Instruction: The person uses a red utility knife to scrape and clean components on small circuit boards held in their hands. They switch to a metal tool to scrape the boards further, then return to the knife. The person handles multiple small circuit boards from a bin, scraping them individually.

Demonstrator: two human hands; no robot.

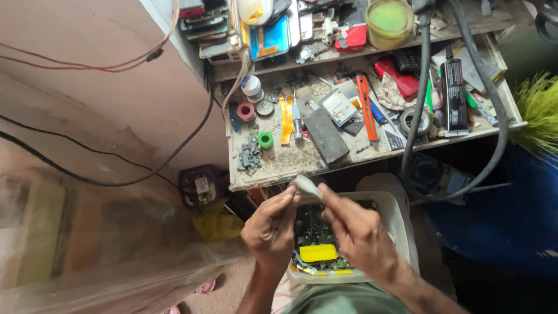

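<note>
Both hands pinch one small pale grey, flattish piece (304,185): the left hand (272,228) closes on its lower end, the right hand (356,231) grips it from four o'clock. It hovers just off the cluttered wooden workbench's front edge (273,179), above an off-white plastic tub (401,224) of circuit boards; open floor lies toward eight o'clock.

A small pale grey piece (305,185), flat and slightly curved, is pinched between the fingertips of the left hand (272,228) at seven o'clock of it and the right hand (357,232) at five o'clock. It tilts up toward eleven o'clock; what it is made of cannot be told. Directly below, at six o'clock, sits an opened white device casing (401,229) showing green circuit boards and a yellow rectangular block (318,253) near its lower end.
</note>
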